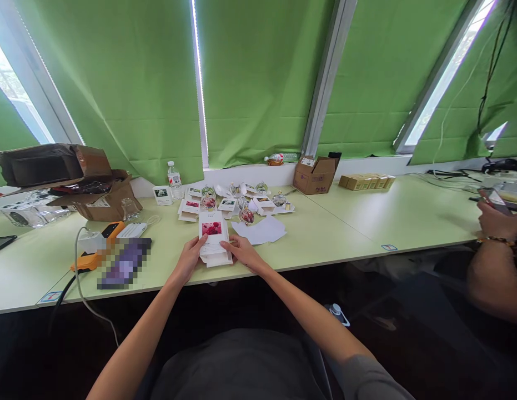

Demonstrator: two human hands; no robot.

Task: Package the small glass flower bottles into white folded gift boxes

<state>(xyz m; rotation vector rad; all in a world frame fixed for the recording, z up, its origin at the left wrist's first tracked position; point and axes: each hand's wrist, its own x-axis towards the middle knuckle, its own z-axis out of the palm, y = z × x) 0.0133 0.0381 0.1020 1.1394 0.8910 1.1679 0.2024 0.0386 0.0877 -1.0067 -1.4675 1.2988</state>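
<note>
At the pale green desk's front edge, the left hand pinches a flat white cardboard box with a red picture. The right hand grips its other side.

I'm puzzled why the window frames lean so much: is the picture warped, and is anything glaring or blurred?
Head view: wide-angle warp tilts the window frames outward; the window strips are blown out white; soft daylight, faint shadows; a pixelated patch lies left of the left hand, which with the right hand holds the sharp white box.
</note>
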